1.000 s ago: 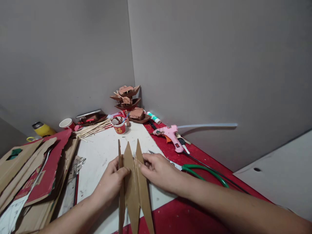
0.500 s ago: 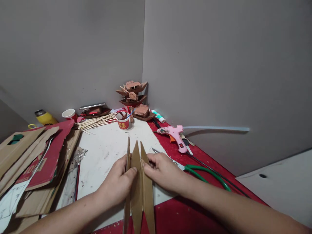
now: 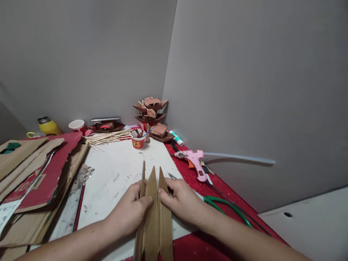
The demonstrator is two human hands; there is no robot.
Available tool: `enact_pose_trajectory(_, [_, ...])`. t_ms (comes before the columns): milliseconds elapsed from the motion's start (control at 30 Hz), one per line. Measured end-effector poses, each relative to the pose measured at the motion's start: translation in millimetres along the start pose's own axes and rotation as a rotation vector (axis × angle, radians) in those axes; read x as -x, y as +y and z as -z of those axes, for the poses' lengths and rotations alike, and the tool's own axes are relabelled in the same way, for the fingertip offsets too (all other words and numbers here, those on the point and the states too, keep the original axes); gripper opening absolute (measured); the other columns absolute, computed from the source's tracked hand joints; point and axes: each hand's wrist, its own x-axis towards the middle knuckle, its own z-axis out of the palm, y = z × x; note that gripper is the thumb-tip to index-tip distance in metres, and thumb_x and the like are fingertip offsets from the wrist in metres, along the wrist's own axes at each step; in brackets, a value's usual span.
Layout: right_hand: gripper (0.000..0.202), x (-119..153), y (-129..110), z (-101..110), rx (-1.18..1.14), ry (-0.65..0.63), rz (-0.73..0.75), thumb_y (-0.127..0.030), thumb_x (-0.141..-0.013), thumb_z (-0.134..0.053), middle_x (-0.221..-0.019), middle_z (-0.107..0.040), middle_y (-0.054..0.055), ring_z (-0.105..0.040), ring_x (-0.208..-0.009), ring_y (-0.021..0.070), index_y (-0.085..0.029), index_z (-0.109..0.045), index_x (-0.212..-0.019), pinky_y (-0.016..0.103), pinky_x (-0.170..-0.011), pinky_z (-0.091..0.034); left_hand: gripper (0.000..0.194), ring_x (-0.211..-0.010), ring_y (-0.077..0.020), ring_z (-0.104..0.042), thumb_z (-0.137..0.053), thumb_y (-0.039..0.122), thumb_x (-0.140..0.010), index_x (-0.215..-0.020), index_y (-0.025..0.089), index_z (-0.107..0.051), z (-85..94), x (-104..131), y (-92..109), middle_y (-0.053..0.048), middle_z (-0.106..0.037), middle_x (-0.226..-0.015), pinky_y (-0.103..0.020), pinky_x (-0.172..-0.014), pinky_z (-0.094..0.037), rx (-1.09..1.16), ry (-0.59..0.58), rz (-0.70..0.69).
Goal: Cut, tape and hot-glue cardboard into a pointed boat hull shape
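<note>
A brown cardboard piece (image 3: 152, 224) made of long strips with pointed far ends stands lengthwise between my hands. My left hand (image 3: 133, 206) grips its left side, the thumb on the middle strip and the fingers behind the left strip. My right hand (image 3: 181, 203) holds the right strip, its thumb near the fold and the fingers hidden behind. The strips spread apart at their tips. Beneath lies a white board (image 3: 108, 174) on a red table surface (image 3: 201, 246). Green-handled scissors (image 3: 231, 204) lie partly under my right forearm.
Cardboard sheets (image 3: 54, 174) are piled at left beside a red pencil (image 3: 79, 208). Behind are a yellow bottle (image 3: 49, 127), thin sticks (image 3: 108, 137), a paint-stained cup (image 3: 138, 140) and brown model boats (image 3: 152, 108). A pink glue gun (image 3: 194, 161) with its cord lies at right.
The view has shifted a little, so the background sits differently. Both hands keep their hold on the cardboard, whose left strip now leans slightly more.
</note>
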Motion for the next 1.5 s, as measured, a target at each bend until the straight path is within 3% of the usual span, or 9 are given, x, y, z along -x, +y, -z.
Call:
enact_pose_trajectory(167, [0.017,3,1,-5,0.219,0.029,0.021,-0.019,-0.083,-0.046,-0.067,-0.064,0.003,-0.053,-0.058,0.0148,-0.016,-0.06,-0.074,0.026,-0.057,-0.036,0.03,-0.078,-0.0201,-0.061,-0.052,0.006,-0.069,-0.092,0.016,-0.07,0.6,-1,-6,-0.001,-0.071,-0.079,-0.027,-0.07,-0.044,0.023,-0.016,0.019])
enact_pose_trajectory(367, [0.021,-5,7,0,-0.218,-0.01,-0.052,-0.025,-0.088,-0.047,-0.083,-0.071,0.004,-0.064,-0.076,0.0187,-0.015,-0.065,-0.088,0.025,-0.065,-0.046,0.028,-0.064,-0.0172,-0.061,-0.055,0.012,-0.071,-0.095,0.014,-0.069,3.6,-5,0,-0.001,-0.069,-0.07,-0.026,-0.063,-0.045,0.185,0.004,0.112])
enact_pose_trajectory(500, [0.02,-5,6,-2,-0.338,-0.038,-0.062,-0.023,-0.086,-0.048,-0.084,-0.07,0.004,-0.064,-0.08,0.019,-0.015,-0.065,-0.092,0.025,-0.068,-0.048,0.026,-0.066,-0.0162,-0.06,-0.057,0.012,-0.071,-0.094,0.015,-0.07,3.6,-5,-3,-0.001,-0.069,-0.071,-0.025,-0.064,-0.045,0.191,-0.011,0.114])
enact_pose_trajectory(700, [0.016,0,0,-6,-0.031,0.01,0.009,-0.015,-0.082,-0.047,-0.068,-0.062,0.001,-0.054,-0.061,0.0149,-0.017,-0.061,-0.076,0.026,-0.06,-0.042,0.029,-0.069,-0.0159,-0.06,-0.054,0.007,-0.069,-0.092,0.016,-0.07,2.3,-3,-11,0.001,-0.068,-0.071,-0.025,-0.065,-0.044,0.171,-0.055,0.065])
enact_pose_trajectory(900, [0.018,-8,1,1,-0.562,-0.089,-0.152,-0.027,-0.083,-0.052,-0.077,-0.068,0.003,-0.062,-0.07,0.0168,-0.015,-0.065,-0.086,0.025,-0.062,-0.048,0.027,-0.064,-0.016,-0.062,-0.06,0.013,-0.072,-0.099,0.015,-0.067,5.1,-7,-7,-0.002,-0.07,-0.071,-0.026,-0.064,-0.047,0.31,0.011,0.207])
enact_pose_trajectory(1000, [0.021,-10,1,3,-0.617,-0.085,-0.23,-0.033,-0.079,-0.057,-0.069,-0.065,0.001,-0.059,-0.061,0.0148,-0.013,-0.064,-0.083,0.023,-0.053,-0.044,0.03,-0.066,-0.0163,-0.064,-0.061,0.012,-0.073,-0.103,0.016,-0.065,6.9,-10,-8,-0.002,-0.072,-0.074,-0.027,-0.068,-0.048,0.358,0.004,0.222])
enact_pose_trajectory(1167, [0.021,-11,-4,4,-0.645,-0.068,-0.23,-0.033,-0.077,-0.06,-0.068,-0.064,0.001,-0.059,-0.063,0.0146,-0.014,-0.065,-0.081,0.025,-0.058,-0.046,0.033,-0.066,-0.0156,-0.065,-0.061,0.011,-0.074,-0.107,0.016,-0.065,7.8,-12,-12,-0.002,-0.073,-0.077,-0.027,-0.068,-0.048,0.377,-0.004,0.237])
enact_pose_trajectory(1367, [0.021,-15,-8,10,-0.605,0.002,-0.188,-0.033,-0.079,-0.059,-0.085,-0.07,0.003,-0.064,-0.077,0.0178,-0.015,-0.068,-0.088,0.029,-0.075,-0.049,0.042,-0.074,-0.0148,-0.066,-0.06,0.013,-0.079,-0.121,0.02,-0.06,9.4,-12,-14,-0.005,-0.073,-0.102,-0.027,-0.074,-0.048,0.358,-0.08,0.195])
enact_pose_trajectory(1500, [0.021,-16,-3,9,-0.708,-0.028,-0.211,-0.031,-0.076,-0.065,-0.086,-0.07,0.004,-0.063,-0.078,0.0171,-0.015,-0.066,-0.09,0.029,-0.074,-0.048,0.056,-0.102,-0.0204,-0.064,-0.061,0.02,-0.083,-0.137,0.028,-0.046,12.0,-13,-16,-0.005,-0.06,-0.131,-0.03,-0.085,-0.047,0.352,-0.246,0.092])
